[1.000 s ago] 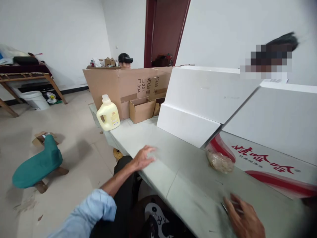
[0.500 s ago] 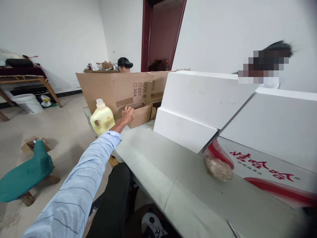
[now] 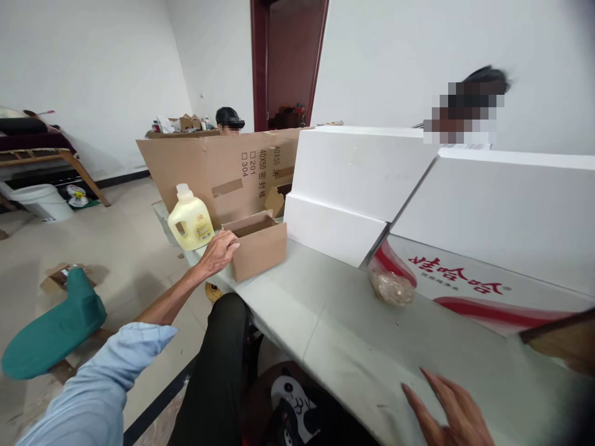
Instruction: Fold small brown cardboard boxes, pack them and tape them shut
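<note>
My left hand point(image 3: 218, 251) grips the near left corner of a small open cardboard box point(image 3: 260, 246) that sits on the grey tabletop point(image 3: 334, 316). Just behind the hand stands a pale yellow jug point(image 3: 190, 218) with a white cap. My right hand point(image 3: 453, 412) lies flat on the table at the bottom edge, fingers spread, holding nothing. A clear bag of small light pieces point(image 3: 392, 286) rests further along the table, against a red-and-white printed board point(image 3: 469, 288).
White foam boxes point(image 3: 367, 176) line the table's far side, and a big flattened carton point(image 3: 214, 170) stands at its end with another small box point(image 3: 275, 199). Two other people sit behind these barriers. A green stool point(image 3: 53, 331), a white bucket point(image 3: 41, 201) and a wooden bench are on the floor left.
My left hand reached out to the small box at the far end and has drawn it toward me along the table. My right hand has come back into view, flat on the table.
</note>
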Motion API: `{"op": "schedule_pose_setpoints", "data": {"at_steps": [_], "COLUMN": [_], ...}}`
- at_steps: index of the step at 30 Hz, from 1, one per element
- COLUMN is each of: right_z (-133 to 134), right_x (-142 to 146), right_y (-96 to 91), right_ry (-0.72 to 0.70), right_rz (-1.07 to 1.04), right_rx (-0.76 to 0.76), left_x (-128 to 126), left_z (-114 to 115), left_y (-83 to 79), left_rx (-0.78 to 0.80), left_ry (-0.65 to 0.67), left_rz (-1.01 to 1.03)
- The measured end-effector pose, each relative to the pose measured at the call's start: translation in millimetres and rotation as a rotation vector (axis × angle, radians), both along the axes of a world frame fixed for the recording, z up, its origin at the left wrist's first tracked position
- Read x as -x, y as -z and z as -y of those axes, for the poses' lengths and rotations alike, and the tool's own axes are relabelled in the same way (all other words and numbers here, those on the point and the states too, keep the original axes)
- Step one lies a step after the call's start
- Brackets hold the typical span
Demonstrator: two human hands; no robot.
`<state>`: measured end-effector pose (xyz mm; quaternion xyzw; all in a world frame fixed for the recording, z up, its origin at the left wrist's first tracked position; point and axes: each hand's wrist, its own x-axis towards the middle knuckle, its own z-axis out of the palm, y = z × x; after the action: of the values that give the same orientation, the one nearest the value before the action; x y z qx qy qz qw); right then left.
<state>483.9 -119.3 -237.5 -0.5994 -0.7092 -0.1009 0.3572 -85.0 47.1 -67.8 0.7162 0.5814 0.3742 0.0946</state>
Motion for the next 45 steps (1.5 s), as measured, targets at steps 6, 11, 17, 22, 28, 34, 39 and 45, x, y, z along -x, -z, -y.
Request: {"op": "schedule_pose_setpoints", "data": {"at_steps": [6, 11, 17, 22, 28, 34, 39, 45], "right_z": [-9, 10, 33, 29, 25, 23, 26, 32], "right_x": [75, 97, 104, 111, 113, 65, 2, -20], "right_y": [-64.0, -98.9, -106.5, -103.6, -105.2, -74.8, -34.0, -16.9], "right_ry": [-0.218, -0.389, -0.338, -0.342, -0.350, -0.183, 0.308, 0.429], "right_rz": [-0.023, -0.202, -0.326, -0.399, -0.432, -0.184, 0.198, 0.195], "right_rx": [0.104, 0.156, 0.352, 0.375, 0.419, 0.396, 0.442, 0.555], "left_x": [-31, -77, -112, -111, -95, -95, -96, -96], "left_z": [39, 48, 68, 99, 135, 143, 147, 141], "left_y": [-5.9, 35.6, 93.5, 91.4, 67.0, 53.1, 50.2, 51.0], "left_rx": [0.277, 0.617, 0.664, 0.543, 0.340, 0.322, 0.316, 0.254], "left_ry": [0.218, 0.341, 0.258, 0.267, 0.600, 0.618, 0.612, 0.573], "left_rz": [0.344, 0.557, 0.699, 0.819, 0.680, 0.529, 0.485, 0.554]}}
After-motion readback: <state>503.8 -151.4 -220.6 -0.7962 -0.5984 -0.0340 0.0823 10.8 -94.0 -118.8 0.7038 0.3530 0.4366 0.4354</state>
